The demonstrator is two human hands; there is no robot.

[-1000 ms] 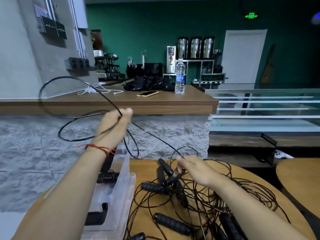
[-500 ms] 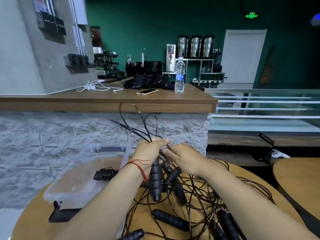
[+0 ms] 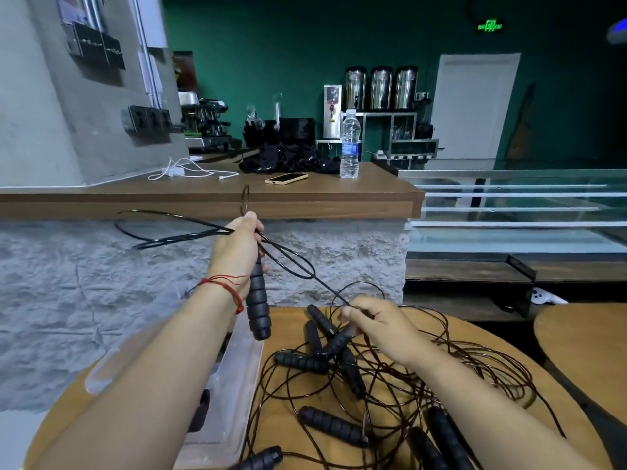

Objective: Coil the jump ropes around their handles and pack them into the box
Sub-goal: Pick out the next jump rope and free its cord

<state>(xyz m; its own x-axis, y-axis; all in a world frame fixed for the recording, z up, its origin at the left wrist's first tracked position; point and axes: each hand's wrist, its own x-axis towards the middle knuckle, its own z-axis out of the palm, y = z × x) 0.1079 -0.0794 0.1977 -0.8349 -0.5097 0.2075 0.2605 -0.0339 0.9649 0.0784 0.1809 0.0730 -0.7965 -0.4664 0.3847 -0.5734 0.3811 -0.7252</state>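
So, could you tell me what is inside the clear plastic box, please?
Inside the clear box, only a dark shape shows through the wall, too blurred to identify. The left forearm covers most of the interior, so the rest is hidden.

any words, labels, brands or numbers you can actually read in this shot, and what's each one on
Nothing reads clearly enough to quote.
Green lit sign above the door: glowing marks, too blurred.
Black cards on the grey wall: white writing, too small.
Water bottle label: blue band, blurred.
Black bags on the counter: tiny white marks, unreadable.
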